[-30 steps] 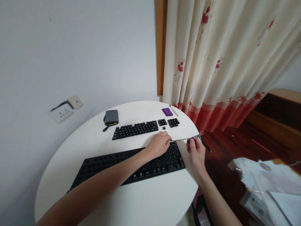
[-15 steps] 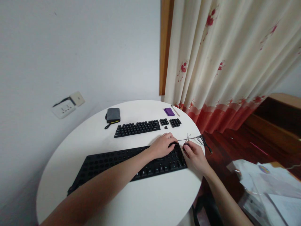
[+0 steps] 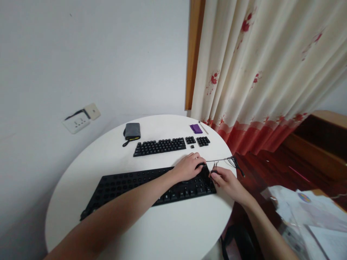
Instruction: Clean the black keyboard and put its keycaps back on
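Head view: positioning, I judge; my right hand [image 3: 227, 181] pinches a wire tool [image 3: 214, 172] by the keyboard [image 3: 119, 183]. What my left hand [image 3: 189, 167] grips, I can't tell. Next calls for steady alignment.

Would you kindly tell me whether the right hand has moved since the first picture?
Yes, leftward: the right hand is now closer to the keyboard and its right edge.

I watch through one head-worn camera, set above the near side of the keyboard [image 3: 141, 180] and facing forward and down. It sits fairly close, yet takes in the wall [image 3: 130, 57] beyond the keyboard and the curtain [image 3: 257, 72] beyond its right end.
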Motion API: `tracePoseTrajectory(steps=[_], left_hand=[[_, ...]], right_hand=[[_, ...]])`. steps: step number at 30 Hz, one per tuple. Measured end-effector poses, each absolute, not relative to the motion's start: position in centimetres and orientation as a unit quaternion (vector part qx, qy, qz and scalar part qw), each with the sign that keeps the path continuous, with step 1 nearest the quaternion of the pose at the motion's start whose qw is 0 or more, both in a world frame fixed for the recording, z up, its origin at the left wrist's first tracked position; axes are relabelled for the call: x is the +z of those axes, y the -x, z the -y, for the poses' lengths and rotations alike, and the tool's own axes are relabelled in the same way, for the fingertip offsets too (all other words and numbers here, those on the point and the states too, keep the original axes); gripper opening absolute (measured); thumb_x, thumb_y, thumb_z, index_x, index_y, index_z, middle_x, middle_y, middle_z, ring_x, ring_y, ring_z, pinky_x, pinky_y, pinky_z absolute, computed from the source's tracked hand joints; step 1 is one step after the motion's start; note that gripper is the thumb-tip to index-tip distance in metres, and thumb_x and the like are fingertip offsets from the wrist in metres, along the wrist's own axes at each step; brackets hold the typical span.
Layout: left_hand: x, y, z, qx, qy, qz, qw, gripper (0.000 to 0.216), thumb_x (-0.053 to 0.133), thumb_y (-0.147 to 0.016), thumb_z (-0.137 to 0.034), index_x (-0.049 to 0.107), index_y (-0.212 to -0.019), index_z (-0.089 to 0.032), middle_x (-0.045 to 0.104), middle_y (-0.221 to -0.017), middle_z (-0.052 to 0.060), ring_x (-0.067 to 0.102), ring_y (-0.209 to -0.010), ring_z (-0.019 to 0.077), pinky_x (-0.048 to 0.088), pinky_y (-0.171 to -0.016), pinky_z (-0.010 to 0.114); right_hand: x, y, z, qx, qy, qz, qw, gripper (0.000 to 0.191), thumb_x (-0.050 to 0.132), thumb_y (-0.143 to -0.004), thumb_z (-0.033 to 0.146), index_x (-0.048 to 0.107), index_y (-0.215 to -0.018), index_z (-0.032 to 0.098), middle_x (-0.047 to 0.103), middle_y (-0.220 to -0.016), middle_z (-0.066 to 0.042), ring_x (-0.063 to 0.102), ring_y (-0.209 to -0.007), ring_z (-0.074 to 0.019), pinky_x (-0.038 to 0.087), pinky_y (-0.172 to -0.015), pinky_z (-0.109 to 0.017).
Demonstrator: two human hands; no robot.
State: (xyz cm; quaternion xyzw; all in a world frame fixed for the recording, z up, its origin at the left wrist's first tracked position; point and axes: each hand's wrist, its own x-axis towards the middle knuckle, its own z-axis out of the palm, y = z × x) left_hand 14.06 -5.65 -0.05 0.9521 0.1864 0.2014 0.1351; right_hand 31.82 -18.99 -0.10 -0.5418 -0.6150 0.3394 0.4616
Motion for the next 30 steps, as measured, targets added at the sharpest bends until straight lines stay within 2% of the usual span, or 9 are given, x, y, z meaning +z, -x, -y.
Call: tracePoseTrajectory(steps=[9,15,18,22,25,30], left_hand=[[-0.1,-14.0,5.7,0.197,-0.955,-0.18,0.13,0.026,0.049,-0.098,-0.024,0.067,-0.116,-0.027,0.061,-0.109,0.005,0.056,-0.104,0.0224,0.047,-0.094,0.039],[-0.2,-14.1,5.7,0.2,-0.953,-0.185,0.133,0.027,0.048,-0.098,-0.024,0.067,-0.116,-0.027,0.061,-0.109,0.005,0.057,-0.104,0.0221,0.048,-0.095,0.038],[-0.1,-14.1,5.8,0.199,-0.953,-0.183,0.138,0.026,0.049,-0.097,-0.023,0.067,-0.116,-0.027,0.061,-0.109,0.005,0.057,-0.104,0.0223,0.048,-0.095,0.039],[0.0,-14.1,5.9,0.201,-0.954,-0.18,0.131,0.026,0.048,-0.097,-0.022,0.068,-0.114,-0.027,0.06,-0.109,0.005,0.056,-0.104,0.0226,0.048,-0.094,0.04],[-0.1,-14.0,5.9,0.205,-0.954,-0.178,0.123,0.024,0.049,-0.098,-0.023,0.067,-0.112,-0.027,0.06,-0.108,0.004,0.056,-0.103,0.0221,0.048,-0.093,0.039],[-0.4,-14.1,5.7,0.21,-0.953,-0.174,0.131,0.023,0.05,-0.097,-0.023,0.068,-0.112,-0.026,0.061,-0.107,0.004,0.057,-0.102,0.0218,0.048,-0.093,0.038]], right_hand=[[-2.1,-31.2,20.3,0.289,0.52,0.631,0.498,0.027,0.051,-0.097,0.037,0.064,-0.08,0.021,0.06,-0.074,-0.002,0.052,-0.069,-0.0178,0.042,-0.065,-0.029],[-1.3,-30.9,21.0,0.248,0.497,0.671,0.491,0.019,0.056,-0.094,0.032,0.069,-0.083,0.022,0.064,-0.082,-0.005,0.058,-0.077,-0.0208,0.044,-0.07,-0.032],[-1.6,-30.9,20.6,0.239,0.528,0.645,0.499,0.023,0.054,-0.095,0.035,0.066,-0.081,0.022,0.062,-0.078,-0.003,0.055,-0.073,-0.0197,0.043,-0.066,-0.031],[-2.4,-30.7,19.7,0.24,0.59,0.594,0.492,0.031,0.05,-0.098,0.041,0.055,-0.074,0.022,0.055,-0.065,0.001,0.047,-0.059,-0.016,0.036,-0.055,-0.028],[-2.8,-30.6,19.0,0.236,0.611,0.574,0.491,0.034,0.049,-0.098,0.044,0.052,-0.072,0.022,0.054,-0.062,0.002,0.046,-0.057,-0.0152,0.034,-0.053,-0.028],[-3.1,-30.6,17.7,0.26,0.605,0.521,0.544,0.04,0.05,-0.097,0.05,0.053,-0.069,0.022,0.053,-0.06,0.001,0.047,-0.056,-0.0155,0.035,-0.052,-0.028]])
